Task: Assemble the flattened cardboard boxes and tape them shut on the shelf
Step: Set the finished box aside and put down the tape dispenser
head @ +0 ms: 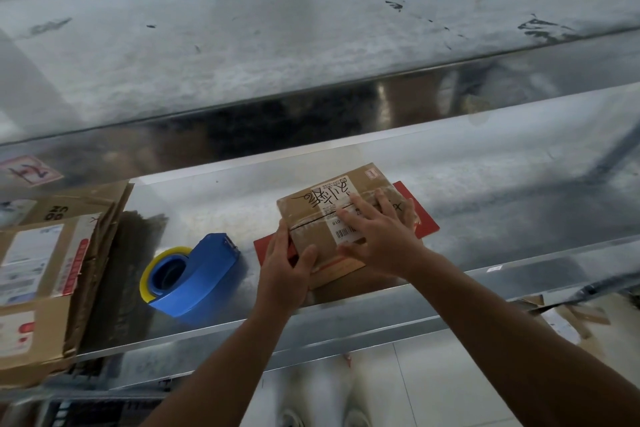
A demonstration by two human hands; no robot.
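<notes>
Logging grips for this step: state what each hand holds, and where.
The left hand grips the box at its near left corner, thumb on top. The right hand holds nothing: it presses flat on the box's top.

Matt cardboard box (332, 215), glossy blue plastic dispenser (197, 274), seemingly metal shelf (485, 163).

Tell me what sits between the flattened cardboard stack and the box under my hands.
A blue tape dispenser stands there on the metal shelf, apart from both the flattened stack and the box, seen in the head view.
</notes>
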